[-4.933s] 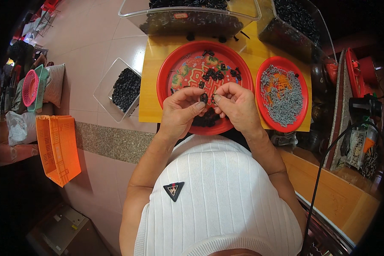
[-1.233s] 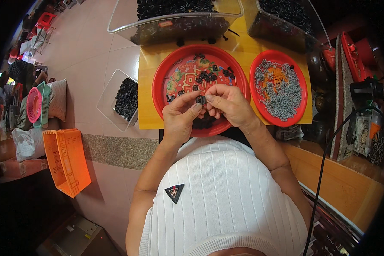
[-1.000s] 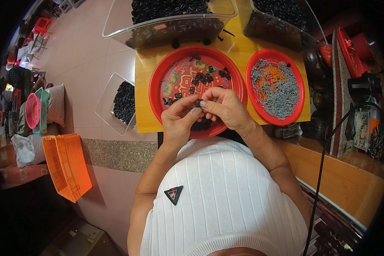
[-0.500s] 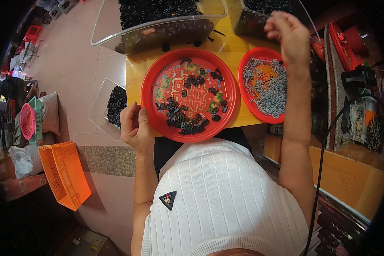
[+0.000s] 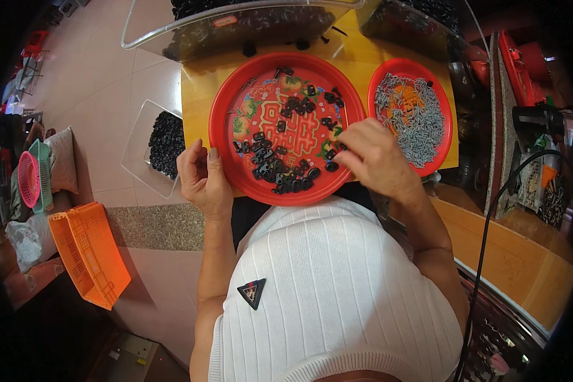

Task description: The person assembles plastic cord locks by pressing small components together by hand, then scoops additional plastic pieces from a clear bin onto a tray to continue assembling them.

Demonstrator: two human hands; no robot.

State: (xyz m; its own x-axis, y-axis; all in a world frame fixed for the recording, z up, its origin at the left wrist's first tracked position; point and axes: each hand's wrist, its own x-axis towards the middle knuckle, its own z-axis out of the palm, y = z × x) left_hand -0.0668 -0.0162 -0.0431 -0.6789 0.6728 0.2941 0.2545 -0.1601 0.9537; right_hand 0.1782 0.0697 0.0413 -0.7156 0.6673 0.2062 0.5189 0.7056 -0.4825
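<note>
A round red tray (image 5: 219, 95) with a printed pattern lies on the wooden table, bearing scattered small black parts (image 5: 270, 167) and a few dark screws (image 5: 248, 83). My left hand (image 5: 205, 181) is at its left rim, fingers curled and thumb raised; whatever they hold is hidden. Over the right side of the tray, my right hand (image 5: 379, 159) has its thumb and fingers closed in a pinch, with a small black part (image 5: 342, 146) at the fingertips. Just beyond that hand sits a smaller red tray (image 5: 449, 121) of loose silver screws (image 5: 420, 137).
Clear bins of black parts stand at the table's back, one at left (image 5: 235, 32) and one at right (image 5: 404, 28). Left of the table is another clear bin (image 5: 134, 153) of black pieces. An orange crate (image 5: 92, 254) rests on the floor. A black cable (image 5: 484, 235) hangs at right.
My right hand has come down from the back right bin to the right side of the large tray. My left hand stays by the left rim. The whole view has shifted slightly.
</note>
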